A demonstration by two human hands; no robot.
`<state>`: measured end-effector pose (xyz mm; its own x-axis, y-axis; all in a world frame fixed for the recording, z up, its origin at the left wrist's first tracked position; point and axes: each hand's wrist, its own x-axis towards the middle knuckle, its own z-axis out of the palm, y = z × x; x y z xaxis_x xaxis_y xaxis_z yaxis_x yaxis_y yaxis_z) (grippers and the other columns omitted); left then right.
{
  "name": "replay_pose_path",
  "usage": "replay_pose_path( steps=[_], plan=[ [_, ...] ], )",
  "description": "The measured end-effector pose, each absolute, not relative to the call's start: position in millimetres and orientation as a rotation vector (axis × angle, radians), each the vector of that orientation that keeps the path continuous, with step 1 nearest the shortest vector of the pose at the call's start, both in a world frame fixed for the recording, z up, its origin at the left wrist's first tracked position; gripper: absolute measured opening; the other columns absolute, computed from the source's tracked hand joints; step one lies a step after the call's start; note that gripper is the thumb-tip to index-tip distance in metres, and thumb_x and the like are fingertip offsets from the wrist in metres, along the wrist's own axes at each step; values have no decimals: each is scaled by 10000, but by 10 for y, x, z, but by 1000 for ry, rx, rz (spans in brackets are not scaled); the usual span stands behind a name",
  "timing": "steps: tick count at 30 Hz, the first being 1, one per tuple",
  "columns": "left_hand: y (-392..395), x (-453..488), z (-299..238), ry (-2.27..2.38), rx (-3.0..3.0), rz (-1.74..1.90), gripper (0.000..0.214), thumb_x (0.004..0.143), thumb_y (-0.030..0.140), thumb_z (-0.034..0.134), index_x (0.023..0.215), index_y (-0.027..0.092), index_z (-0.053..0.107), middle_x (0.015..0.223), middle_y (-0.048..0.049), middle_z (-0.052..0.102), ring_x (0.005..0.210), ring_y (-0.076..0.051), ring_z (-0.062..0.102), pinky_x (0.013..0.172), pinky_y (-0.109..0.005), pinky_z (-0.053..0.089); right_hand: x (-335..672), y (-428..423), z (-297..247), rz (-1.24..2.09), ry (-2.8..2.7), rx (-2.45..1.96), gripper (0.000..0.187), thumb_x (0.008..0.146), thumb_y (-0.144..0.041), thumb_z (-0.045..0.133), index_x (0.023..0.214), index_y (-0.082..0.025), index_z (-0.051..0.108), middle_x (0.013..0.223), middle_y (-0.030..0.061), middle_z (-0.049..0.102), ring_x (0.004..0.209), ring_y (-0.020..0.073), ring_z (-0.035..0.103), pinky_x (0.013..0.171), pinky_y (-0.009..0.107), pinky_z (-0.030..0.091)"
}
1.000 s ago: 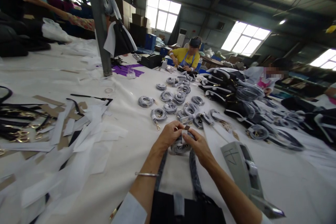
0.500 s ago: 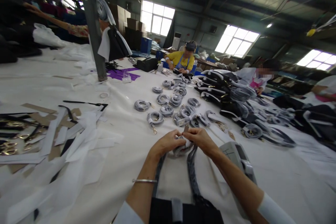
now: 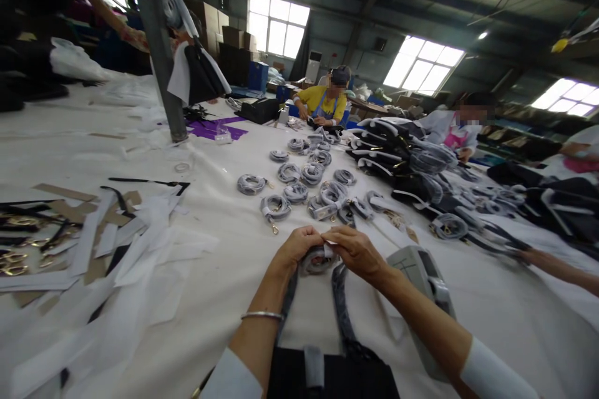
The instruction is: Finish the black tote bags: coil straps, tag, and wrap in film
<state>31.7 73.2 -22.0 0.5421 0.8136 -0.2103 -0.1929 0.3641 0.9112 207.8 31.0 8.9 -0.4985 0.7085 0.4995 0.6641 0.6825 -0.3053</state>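
Just beyond a black bag (image 3: 358, 377), both of my hands meet over a coiled bag strap (image 3: 318, 262) in clear wrap. My left hand (image 3: 297, 248) is closed at the coil's left side, thumb and forefinger pinched at its top. My right hand (image 3: 358, 252) is closed too, its fingers bent over the coil's upper right edge, where a small pale piece shows. What exactly the fingertips pinch is partly hidden. The bag's wrapped handle (image 3: 344, 308) stretches from the bag up to beneath my hands.
Several wrapped strap coils (image 3: 294, 192) lie ahead. A grey plastic device (image 3: 423, 287), perhaps a tape dispenser, sits at right. Stacked black bags (image 3: 379, 153) stand behind it. Paper strips (image 3: 145, 249) and gold hardware (image 3: 16, 262) spread left, near a metal post (image 3: 161, 62). Co-workers sit across the table.
The small brownish piece that stood up between my fingertips no longer shows. My right fingers have flattened over the coil. Another person's arm has come in at the right edge.
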Motion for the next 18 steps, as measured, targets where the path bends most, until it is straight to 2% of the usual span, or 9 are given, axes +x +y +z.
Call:
replay_pose_path(
  steps=[2, 6, 11, 15, 18],
  plan=[
    [733, 294, -221, 740, 975, 718, 241, 574, 313, 651, 690, 172, 494, 510, 54, 527, 397, -72, 451, 431, -202, 383, 2091, 279, 104, 111, -2335, -1040, 299, 904, -208, 568, 1192, -214, 646, 1076, 112, 697, 1028, 226, 646, 909, 372, 526],
    [737, 287, -230, 731, 988, 729, 233, 608, 308, 642, 725, 177, 489, 528, 55, 531, 404, -71, 453, 431, -198, 377, 2053, 210, 105, 157, -2325, -1078, 474, 831, -313, 693, 1284, -225, 587, 1148, 126, 671, 1055, 253, 635, 919, 396, 526],
    [753, 292, -222, 751, 1092, 810, 185, 685, 292, 642, 772, 178, 525, 594, 49, 548, 506, -93, 506, 486, -201, 402, 1992, 200, 40, 271, -2138, -1264, 321, 890, -236, 589, 1205, -245, 653, 1112, 93, 696, 1022, 236, 649, 910, 380, 517],
    [771, 234, -192, 731, 1373, 917, 212, 718, 254, 668, 903, 171, 609, 838, 9, 625, 696, -103, 569, 642, -208, 452, 1937, 279, 66, 452, -1966, -1405, 268, 848, -249, 619, 1097, -258, 717, 1029, 63, 734, 940, 242, 673, 858, 383, 514],
    [784, 203, -205, 777, 1454, 931, 219, 740, 252, 643, 940, 172, 601, 884, -7, 636, 685, -111, 581, 623, -219, 456, 1885, 333, 102, 611, -1809, -1454, 294, 779, -283, 676, 1066, -257, 731, 1015, 45, 741, 942, 251, 665, 863, 387, 495]
  ],
)
